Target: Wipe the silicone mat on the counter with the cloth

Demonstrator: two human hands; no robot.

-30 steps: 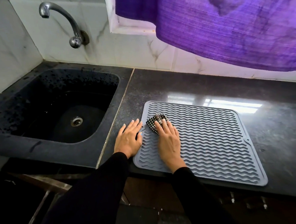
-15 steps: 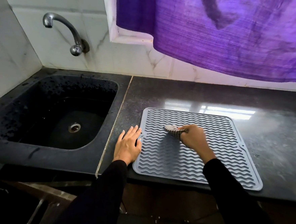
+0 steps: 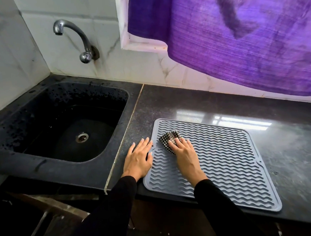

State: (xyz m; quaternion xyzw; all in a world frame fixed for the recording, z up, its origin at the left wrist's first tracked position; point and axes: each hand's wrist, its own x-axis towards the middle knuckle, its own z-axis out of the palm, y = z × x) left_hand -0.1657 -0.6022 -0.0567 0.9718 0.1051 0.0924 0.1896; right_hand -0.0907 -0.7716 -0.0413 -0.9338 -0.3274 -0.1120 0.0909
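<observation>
From my remote seat I see the grey silicone mat (image 3: pixel 227 160) lying flat on the dark desk (image 3: pixel 291 145), its wavy ridges running across it and its near edge reaching the front lip of the desk. My right hand (image 3: pixel 185 152) lies palm down on the far-left part of the mat, fingers straight and close together, pressing the checked cloth (image 3: pixel 168 138) against the ridges; the cloth is bunched up and shows beyond and to the left of the fingertips (part of it is hidden under the hand). That grip is a flat press, not a pinch. My left hand (image 3: pixel 138 158) rests flat just beside the mat, fingers straight and a little spread, mostly on the desk, with the thumb side touching the mat's left edge near its far corner. It holds nothing. Both arms wear black sleeves (image 3: pixel 113 203).

To the left of the desk sits a black sink (image 3: pixel 34 163), its walls dotted with water drops, with a metal drain (image 3: pixel 82 137) at the bottom. A curved chrome tap (image 3: pixel 75 36) comes out of the white tiled wall (image 3: pixel 138 67) above it. A purple cloth (image 3: pixel 237 38) hangs from above at the right, over the back of the desk, and a bright window reflection (image 3: pixel 241 123) shines on the desk surface just beyond the mat.
</observation>
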